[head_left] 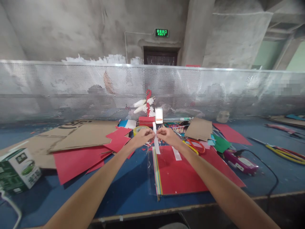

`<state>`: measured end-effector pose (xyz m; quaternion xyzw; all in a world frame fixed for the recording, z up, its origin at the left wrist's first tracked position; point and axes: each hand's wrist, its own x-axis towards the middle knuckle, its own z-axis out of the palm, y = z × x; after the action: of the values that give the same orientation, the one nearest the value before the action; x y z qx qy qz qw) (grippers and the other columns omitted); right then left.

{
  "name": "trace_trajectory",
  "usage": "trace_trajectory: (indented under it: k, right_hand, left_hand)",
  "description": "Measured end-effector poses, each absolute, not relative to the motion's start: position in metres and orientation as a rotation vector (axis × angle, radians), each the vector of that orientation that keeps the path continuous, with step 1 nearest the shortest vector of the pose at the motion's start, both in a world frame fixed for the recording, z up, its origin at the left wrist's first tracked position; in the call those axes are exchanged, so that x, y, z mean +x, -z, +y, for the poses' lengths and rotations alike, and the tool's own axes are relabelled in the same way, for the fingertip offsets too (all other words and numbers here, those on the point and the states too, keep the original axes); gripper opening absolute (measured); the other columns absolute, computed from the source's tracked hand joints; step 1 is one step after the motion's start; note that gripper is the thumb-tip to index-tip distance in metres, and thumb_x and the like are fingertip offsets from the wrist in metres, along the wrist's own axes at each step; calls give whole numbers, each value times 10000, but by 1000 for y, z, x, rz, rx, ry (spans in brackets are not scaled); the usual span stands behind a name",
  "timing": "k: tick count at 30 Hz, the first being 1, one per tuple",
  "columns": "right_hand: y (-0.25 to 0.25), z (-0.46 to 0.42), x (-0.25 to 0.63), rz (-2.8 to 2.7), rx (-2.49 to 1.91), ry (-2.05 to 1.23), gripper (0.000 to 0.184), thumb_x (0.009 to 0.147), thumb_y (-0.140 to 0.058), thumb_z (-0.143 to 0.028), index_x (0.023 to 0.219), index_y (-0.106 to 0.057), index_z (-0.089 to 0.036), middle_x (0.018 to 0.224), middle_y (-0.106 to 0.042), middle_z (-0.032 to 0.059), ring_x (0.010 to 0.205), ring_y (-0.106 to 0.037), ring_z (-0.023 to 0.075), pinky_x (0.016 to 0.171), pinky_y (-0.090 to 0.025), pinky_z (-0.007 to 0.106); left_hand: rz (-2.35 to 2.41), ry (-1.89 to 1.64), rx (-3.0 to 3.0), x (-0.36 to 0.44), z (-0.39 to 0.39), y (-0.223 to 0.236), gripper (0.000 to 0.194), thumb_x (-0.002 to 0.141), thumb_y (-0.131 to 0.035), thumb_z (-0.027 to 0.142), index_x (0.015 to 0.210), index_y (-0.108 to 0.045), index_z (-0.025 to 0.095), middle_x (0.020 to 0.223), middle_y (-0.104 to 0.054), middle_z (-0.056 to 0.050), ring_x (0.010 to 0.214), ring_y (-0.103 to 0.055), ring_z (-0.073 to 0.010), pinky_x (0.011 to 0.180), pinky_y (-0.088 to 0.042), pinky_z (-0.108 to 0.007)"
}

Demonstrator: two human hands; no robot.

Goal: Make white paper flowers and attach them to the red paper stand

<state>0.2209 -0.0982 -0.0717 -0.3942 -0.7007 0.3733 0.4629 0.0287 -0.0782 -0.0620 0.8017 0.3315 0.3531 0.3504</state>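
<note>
A narrow white paper strip (156,146) hangs upright between my two hands. My left hand (143,136) pinches its left edge with thumb and forefinger. From the other side my right hand (168,136) pinches the same strip, fingertips almost meeting the left ones. Below them lies a stack of red paper (183,175) with coloured edges showing on its left, in a clear sleeve. A second white strip (176,154) rests on that stack, under my right wrist. Just behind my left hand is a roll of yellow tape (138,129).
A red stand with white paper flowers (148,105) rises at the back, beside a phone (159,116). Cardboard (83,135) and red sheets lie left, near a green-white box (19,170). Scissors (194,146), a purple power strip (240,162) and its black cable occupy the right.
</note>
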Motion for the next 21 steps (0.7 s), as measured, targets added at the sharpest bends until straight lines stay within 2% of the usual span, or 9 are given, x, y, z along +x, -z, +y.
trace_trajectory:
  k: [6,14,21]
  right_hand:
    - [73,-99,222,-1773,-928,-884,213,745,-691,-374,790,-633,-173,629,-601,-11,512,-508,102,481,-400,219]
    - [69,-101,222,-1699,-996,-905,145,760,-653,-314,796,-607,-181,607,-617,-11,463,-504,105,469,-416,234]
    - [75,-95,224,-1798,-886,-857,268,756,-702,-417,823,-652,-162,663,-624,4,534,-541,115,507,-437,231]
  left_hand:
    - [835,-918,2138,28,-81,62,319,779,-666,472,778,-571,168,672,-572,13,600,-517,-119,560,-400,-226]
    - [920,-1044,1971,27,-69,69,269,795,-633,409,734,-493,188,671,-612,-1,635,-595,-146,592,-451,-247]
    - [846,-980,2130,29,-80,62,289,769,-691,426,842,-606,160,747,-621,-8,661,-568,-132,592,-427,-223]
